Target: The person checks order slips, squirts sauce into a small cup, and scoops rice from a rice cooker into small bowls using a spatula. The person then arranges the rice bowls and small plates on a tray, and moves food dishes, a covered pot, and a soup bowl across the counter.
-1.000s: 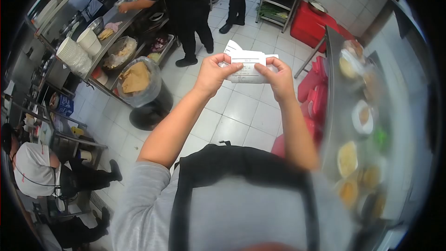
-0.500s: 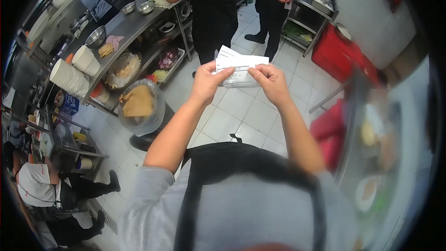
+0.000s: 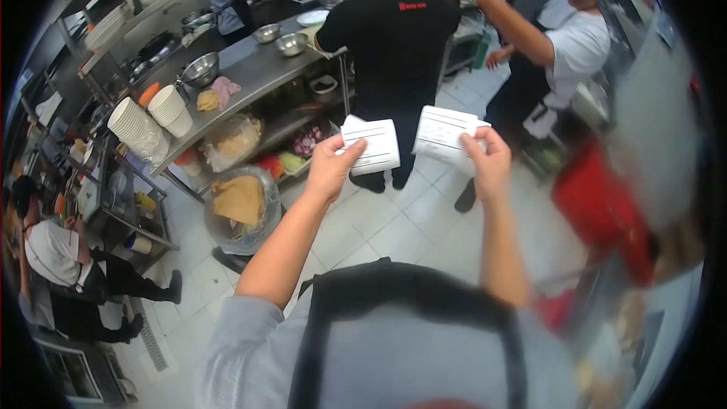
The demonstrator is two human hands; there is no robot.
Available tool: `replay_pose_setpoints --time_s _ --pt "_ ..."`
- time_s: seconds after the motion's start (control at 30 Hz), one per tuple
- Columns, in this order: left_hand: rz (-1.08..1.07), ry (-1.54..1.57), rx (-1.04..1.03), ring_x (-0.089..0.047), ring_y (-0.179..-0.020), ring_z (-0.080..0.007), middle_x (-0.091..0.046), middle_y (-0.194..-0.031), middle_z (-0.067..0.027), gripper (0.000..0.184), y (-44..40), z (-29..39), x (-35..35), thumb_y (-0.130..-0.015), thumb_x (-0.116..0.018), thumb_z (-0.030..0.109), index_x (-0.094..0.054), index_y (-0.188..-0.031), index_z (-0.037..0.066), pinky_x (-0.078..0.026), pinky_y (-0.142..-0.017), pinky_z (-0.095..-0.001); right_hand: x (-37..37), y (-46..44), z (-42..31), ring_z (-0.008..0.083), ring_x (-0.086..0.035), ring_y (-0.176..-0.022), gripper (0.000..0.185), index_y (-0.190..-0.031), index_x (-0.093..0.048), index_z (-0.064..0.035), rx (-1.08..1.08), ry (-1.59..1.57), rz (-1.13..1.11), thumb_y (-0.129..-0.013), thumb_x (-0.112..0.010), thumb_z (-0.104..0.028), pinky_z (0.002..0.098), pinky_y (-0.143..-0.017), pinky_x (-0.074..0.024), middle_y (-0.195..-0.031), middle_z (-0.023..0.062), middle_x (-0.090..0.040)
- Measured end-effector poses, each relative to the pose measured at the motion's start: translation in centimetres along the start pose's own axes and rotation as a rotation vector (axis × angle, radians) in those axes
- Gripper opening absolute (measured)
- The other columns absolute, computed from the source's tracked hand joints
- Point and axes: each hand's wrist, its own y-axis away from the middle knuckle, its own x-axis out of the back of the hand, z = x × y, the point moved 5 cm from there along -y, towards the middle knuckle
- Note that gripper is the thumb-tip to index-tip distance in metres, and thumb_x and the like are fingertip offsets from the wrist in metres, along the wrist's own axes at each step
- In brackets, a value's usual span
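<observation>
My left hand (image 3: 333, 165) pinches a small bunch of white printed paper slips (image 3: 381, 144), thumb on top. Another slip's corner sticks out behind them. On the other side, my right hand (image 3: 488, 155) grips more printed slips (image 3: 445, 130) by their right edge, thumb in front. A gap separates the two bunches, both held up over the tiled floor. Dark lines and small print show on the paper, too small to read.
A person in a black shirt (image 3: 405, 38) stands ahead, and a person in white (image 3: 579, 49) raises an arm at right. A steel counter (image 3: 254, 64) with paper cups (image 3: 138, 127) and bowls runs along the left. A lined bin (image 3: 246, 216) and a blurred red container (image 3: 602, 201) flank me.
The slips, held together before, are now split between my hands, which have moved apart. My view has tilted up; the person in white now has an arm raised.
</observation>
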Motion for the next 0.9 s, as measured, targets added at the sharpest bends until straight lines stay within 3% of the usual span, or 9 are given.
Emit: replay_pose_setpoints --time_s 0.07,0.13,0.2,0.27,0.4,0.53,0.63,0.9 --pt "0.055 0.067 0.005 -0.06 -0.087 -0.0122 -0.064 -0.097 -0.0081 0.023 -2.4 -0.3 -0.4 -0.085 -0.061 0.011 -0.06 -0.103 -0.003 -0.046 -0.079 -0.0259 0.6 -3.4 -1.2 0.0098 -0.056 -0.088 0.009 -0.092 -0.053 -0.0034 -0.042 -0.289 -0.151 -0.084 -0.057 -0.005 0.0246 -0.082 -0.0443 -0.095 0.0055 -0.06" --pt "0.091 -0.001 0.013 -0.059 -0.09 -0.013 -0.063 -0.099 -0.0079 0.024 -4.2 -0.4 -1.3 -0.087 -0.058 0.011 -0.058 -0.107 -0.003 -0.047 -0.081 -0.0269 -1.6 -6.1 -1.2 0.0088 -0.055 -0.088 0.012 -0.095 -0.051 -0.004 -0.08 -0.326 -0.32 -0.084 -0.057 -0.006 0.0241 -0.08 -0.0442 -0.095 0.0043 -0.059" --pt "0.092 0.151 -0.015 -0.06 -0.091 -0.0133 -0.062 -0.101 -0.0079 0.025 -5.3 -0.1 -3.2 -0.088 -0.056 0.011 -0.056 -0.109 -0.003 -0.047 -0.08 -0.0269 -3.7 -8.2 1.0 0.0073 -0.054 -0.087 0.016 -0.1 -0.049 -0.0051 -0.075 -0.229 -0.514 -0.086 -0.056 -0.008 0.0234 -0.078 -0.0438 -0.093 0.0025 -0.057" --pt "0.09 0.297 -0.005 -0.06 -0.091 -0.0135 -0.062 -0.103 -0.0082 0.026 -6.3 -1.2 -3.1 -0.089 -0.055 0.011 -0.053 -0.112 -0.002 -0.048 -0.08 -0.0268 -5.7 -10.6 3.6 0.0069 -0.053 -0.086 0.015 -0.1 -0.05 -0.0051 -0.122 -0.155 -0.546 -0.087 -0.055 -0.009 0.023 -0.076 -0.0437 -0.093 0.0026 -0.057" --pt "0.222 0.305 -0.059 -0.06 -0.092 -0.0142 -0.061 -0.105 -0.0088 0.026 -7.8 -0.8 -0.7 -0.089 -0.056 0.012 -0.054 -0.111 -0.001 -0.049 -0.08 -0.0283 -8.3 -14.1 6.9 0.0075 -0.054 -0.085 0.013 -0.098 -0.05 -0.0028 -0.111 -0.078 -0.512 -0.087 -0.054 -0.006 0.023 -0.076 -0.044 -0.094 0.0048 -0.06" --pt "0.321 0.34 -0.087 -0.06 -0.093 -0.0156 -0.061 -0.105 -0.0093 0.026 -9.6 -0.7 2.2 -0.087 -0.058 0.011 -0.055 -0.11 -0.002 -0.046 -0.085 -0.0296 -11.4 -16.9 9.7 0.0097 -0.057 -0.089 0.014 -0.102 -0.049 0.0004 -0.198 -0.245 -0.609 -0.088 -0.05 -0.003 0.0236 -0.079 -0.0447 -0.095 0.0083 -0.061" --pt "0.369 0.185 -0.055 -0.056 -0.1 -0.0182 -0.057 -0.114 -0.0118 0.032 -10.6 -1.1 4.7 -0.088 -0.055 0.009 -0.05 -0.116 -0.005 -0.044 -0.088 -0.032 -14.5 -17.9 11.1 0.0101 -0.056 -0.09 0.016 -0.105 -0.047 0.0005 -0.199 -0.292 -0.626 -0.089 -0.049 -0.004 0.0233 -0.081 -0.0438 -0.097 0.0083 -0.061" --pt "0.426 0.207 -0.112 -0.061 -0.09 -0.0159 -0.063 -0.101 -0.0108 0.025 -14.5 1.0 15.5 -0.085 -0.061 0.01 -0.058 -0.106 -0.003 -0.049 -0.079 -0.029 -24.4 -22.7 15.2 0.0081 -0.056 -0.085 0.011 -0.098 -0.05 -0.0002 -0.139 -0.325 -0.518 -0.087 -0.052 -0.002 0.0222 -0.079 -0.0442 -0.094 0.0069 -0.06"
